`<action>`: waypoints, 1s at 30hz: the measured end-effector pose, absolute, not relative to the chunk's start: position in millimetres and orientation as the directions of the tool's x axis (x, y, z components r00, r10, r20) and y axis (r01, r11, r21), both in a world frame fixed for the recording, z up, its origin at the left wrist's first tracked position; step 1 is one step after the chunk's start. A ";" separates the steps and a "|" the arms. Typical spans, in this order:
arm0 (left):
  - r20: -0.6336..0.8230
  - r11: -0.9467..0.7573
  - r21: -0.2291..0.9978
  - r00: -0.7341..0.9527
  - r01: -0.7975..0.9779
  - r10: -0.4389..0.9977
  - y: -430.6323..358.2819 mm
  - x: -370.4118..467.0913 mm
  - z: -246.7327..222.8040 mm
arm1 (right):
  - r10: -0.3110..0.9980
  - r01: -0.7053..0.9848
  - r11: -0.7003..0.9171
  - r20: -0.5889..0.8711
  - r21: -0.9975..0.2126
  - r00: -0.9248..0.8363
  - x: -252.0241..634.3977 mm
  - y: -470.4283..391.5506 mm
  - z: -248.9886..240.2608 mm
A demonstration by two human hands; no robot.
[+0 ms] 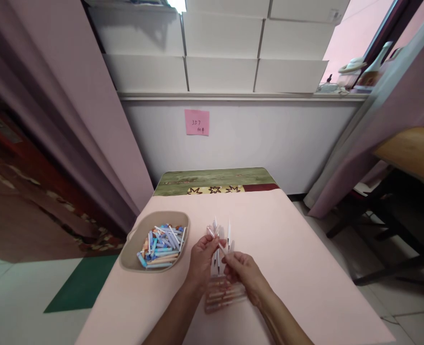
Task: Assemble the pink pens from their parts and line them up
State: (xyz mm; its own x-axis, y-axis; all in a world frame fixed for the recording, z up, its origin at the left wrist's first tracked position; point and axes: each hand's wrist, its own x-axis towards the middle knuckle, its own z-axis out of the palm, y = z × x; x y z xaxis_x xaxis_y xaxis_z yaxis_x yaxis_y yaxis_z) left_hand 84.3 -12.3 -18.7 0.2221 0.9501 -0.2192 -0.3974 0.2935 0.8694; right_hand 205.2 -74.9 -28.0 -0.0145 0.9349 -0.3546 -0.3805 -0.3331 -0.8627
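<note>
My left hand (205, 251) is closed, thumb and fingers pinching a slim, pale translucent pen barrel (221, 247). My right hand (243, 273) is closed at the barrel's lower right end, its fingertips pressed together there. Thin white pen refills (229, 231) with dark tips lie on the table around both hands, some partly covered by the fingers. Just below the hands is a clear pinkish container (212, 302) with several pens in a row; motion blur and the right wrist hide part of it.
A beige basket (125, 256) full of blue, purple and orange pen parts (163, 247) stands on the left of the pink-covered table (291, 268). The white wall behind carries a pink note (197, 122). A dark chair (395, 225) is off to the right.
</note>
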 end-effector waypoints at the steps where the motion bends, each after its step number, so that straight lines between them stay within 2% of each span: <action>1: -0.225 0.299 0.862 0.219 -0.410 0.949 -12.6 84.3 -18.5 | 0.949 -0.366 -0.283 -0.315 -0.886 0.029 205.3 -74.5 -27.7; 3: -0.220 0.294 0.856 0.215 -0.426 0.952 -12.9 84.4 -17.6 | 0.953 -0.355 -0.250 -0.294 -0.901 0.073 205.2 -73.9 -27.4; 7: -0.197 0.287 0.868 0.250 -0.404 0.948 -14.0 84.8 -16.1 | 0.913 -0.348 -0.376 -0.408 -0.859 0.021 203.5 -74.1 -29.2; 12: -0.207 0.297 0.863 0.250 -0.408 0.946 -14.2 84.3 -17.8 | 0.961 -0.356 -0.231 -0.270 -0.905 0.065 203.0 -75.8 -28.6; 17: -0.188 0.280 0.879 0.259 -0.386 0.947 -11.6 84.6 -17.4 | 0.928 -0.367 -0.338 -0.372 -0.867 0.024 202.8 -74.9 -28.2; 22: -0.203 0.277 0.859 0.211 -0.431 0.956 -9.5 85.0 -15.3 | 0.962 -0.392 -0.201 -0.257 -0.898 0.095 205.0 -75.2 -31.7; 27: -0.205 0.289 0.852 0.230 -0.437 0.951 -10.0 85.7 -15.6 | 0.936 -0.390 -0.315 -0.351 -0.865 0.021 205.2 -75.4 -32.3; 30: -0.208 0.268 0.847 0.179 -0.459 0.962 -8.3 83.9 -14.3 | 0.959 -0.361 -0.218 -0.267 -0.907 0.092 208.4 -75.5 -36.5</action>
